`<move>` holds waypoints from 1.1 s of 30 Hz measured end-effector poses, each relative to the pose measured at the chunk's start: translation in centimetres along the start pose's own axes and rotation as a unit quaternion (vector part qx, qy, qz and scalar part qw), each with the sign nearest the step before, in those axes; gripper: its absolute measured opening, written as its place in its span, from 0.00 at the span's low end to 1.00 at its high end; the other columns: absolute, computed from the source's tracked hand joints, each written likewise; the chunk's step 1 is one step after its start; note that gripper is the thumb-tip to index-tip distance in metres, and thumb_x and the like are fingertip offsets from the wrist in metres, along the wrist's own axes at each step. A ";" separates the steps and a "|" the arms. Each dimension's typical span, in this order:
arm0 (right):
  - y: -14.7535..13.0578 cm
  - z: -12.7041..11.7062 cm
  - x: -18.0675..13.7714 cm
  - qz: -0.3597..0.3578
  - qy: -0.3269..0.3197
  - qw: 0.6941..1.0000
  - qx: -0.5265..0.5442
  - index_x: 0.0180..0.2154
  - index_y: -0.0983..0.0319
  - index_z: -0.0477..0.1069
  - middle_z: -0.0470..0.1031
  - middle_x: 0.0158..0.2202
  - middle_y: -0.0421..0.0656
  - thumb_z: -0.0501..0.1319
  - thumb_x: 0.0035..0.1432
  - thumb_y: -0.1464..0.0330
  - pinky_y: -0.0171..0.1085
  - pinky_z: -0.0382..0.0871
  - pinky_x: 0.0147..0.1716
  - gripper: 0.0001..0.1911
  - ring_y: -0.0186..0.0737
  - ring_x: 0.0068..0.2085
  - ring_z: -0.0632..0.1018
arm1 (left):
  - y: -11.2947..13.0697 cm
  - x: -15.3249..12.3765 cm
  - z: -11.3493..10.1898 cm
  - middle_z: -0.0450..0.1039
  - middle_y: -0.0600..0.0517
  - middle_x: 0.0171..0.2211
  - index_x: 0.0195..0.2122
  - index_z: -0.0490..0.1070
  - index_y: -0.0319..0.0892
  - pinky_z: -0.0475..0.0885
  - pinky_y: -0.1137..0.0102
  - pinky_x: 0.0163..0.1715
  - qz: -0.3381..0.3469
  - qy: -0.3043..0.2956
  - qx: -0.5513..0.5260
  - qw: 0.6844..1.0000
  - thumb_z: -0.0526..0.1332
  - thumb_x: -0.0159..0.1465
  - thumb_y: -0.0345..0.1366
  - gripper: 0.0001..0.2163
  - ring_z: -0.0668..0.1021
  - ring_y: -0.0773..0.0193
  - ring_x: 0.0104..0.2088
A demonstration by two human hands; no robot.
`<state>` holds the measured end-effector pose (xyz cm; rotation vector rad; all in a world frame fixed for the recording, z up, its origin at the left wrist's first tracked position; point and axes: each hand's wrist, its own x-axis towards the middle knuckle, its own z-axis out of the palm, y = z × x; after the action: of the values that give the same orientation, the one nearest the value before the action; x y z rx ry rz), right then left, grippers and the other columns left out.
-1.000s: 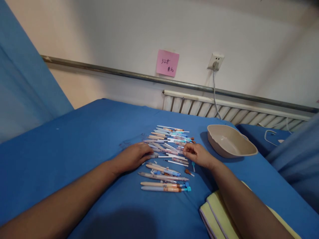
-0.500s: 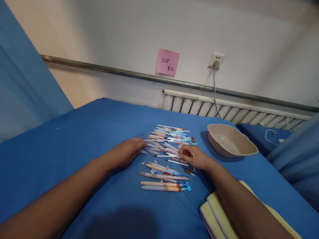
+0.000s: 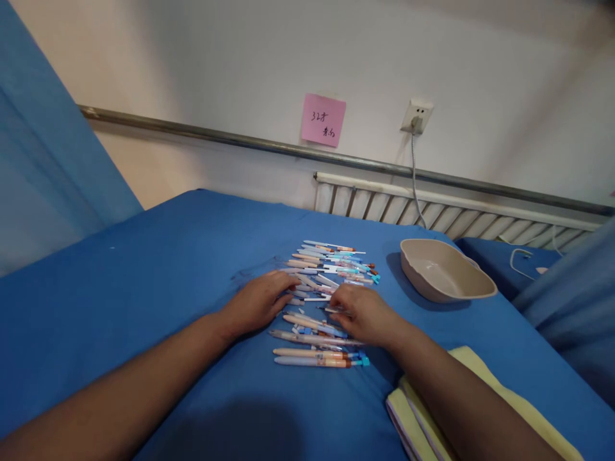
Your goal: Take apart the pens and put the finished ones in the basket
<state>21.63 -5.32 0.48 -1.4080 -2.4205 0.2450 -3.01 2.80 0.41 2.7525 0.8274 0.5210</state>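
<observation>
Pen parts lie in a loose pile on the blue cloth, with peach and grey-blue barrels, white refills and small blue and brown ends. At the pile's left edge, my left hand rests with bent fingers, thumb apart from them, touching the barrel ends. My right hand is over the pile's right side, palm down, its fingers curled together. A white pen refill shows by its fingertips; what lies between them is hidden. Nearer me are a peach pen and a grey-blue pen, side by side.
A beige basin stands to the right on the blue bed cover. Under my right forearm lies a folded yellow towel. Behind are a radiator, a metal rail, a pink note and a plugged socket.
My left hand has shifted right, further over the barrel ends. My right hand has moved left and toward me, turning its back upward over the refills.
</observation>
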 end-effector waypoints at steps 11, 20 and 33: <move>-2.2 0.9 0.2 0.008 -0.072 0.995 -0.063 0.40 0.61 0.70 0.75 0.37 0.46 0.54 0.59 0.70 0.34 0.60 0.36 0.09 0.40 0.38 0.74 | 0.2 0.0 1.3 0.74 0.49 0.41 0.45 0.70 0.43 0.67 0.67 0.45 0.014 0.016 -0.059 0.998 0.54 0.64 0.32 0.10 0.74 0.61 0.44; -2.2 1.0 -0.3 0.101 0.023 0.993 0.061 0.41 0.62 0.66 0.72 0.37 0.45 0.52 0.59 0.72 0.35 0.61 0.36 0.08 0.38 0.37 0.71 | 1.1 -0.1 0.8 0.71 0.49 0.46 0.48 0.67 0.44 0.65 0.63 0.50 0.059 0.059 -0.096 0.992 0.56 0.64 0.33 0.11 0.71 0.59 0.49; -0.7 3.6 -0.2 0.139 0.107 0.897 0.405 0.32 0.62 0.69 0.69 0.29 0.38 0.58 0.56 0.64 0.32 0.62 0.31 0.07 0.33 0.31 0.69 | 1.7 0.0 1.1 0.75 0.51 0.40 0.48 0.68 0.45 0.69 0.69 0.40 0.005 0.015 -0.111 0.994 0.50 0.68 0.38 0.12 0.76 0.62 0.40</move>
<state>19.89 -5.81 -2.71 -1.2597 -1.6013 0.9787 -1.71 1.29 -0.01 2.5517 0.7157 0.6168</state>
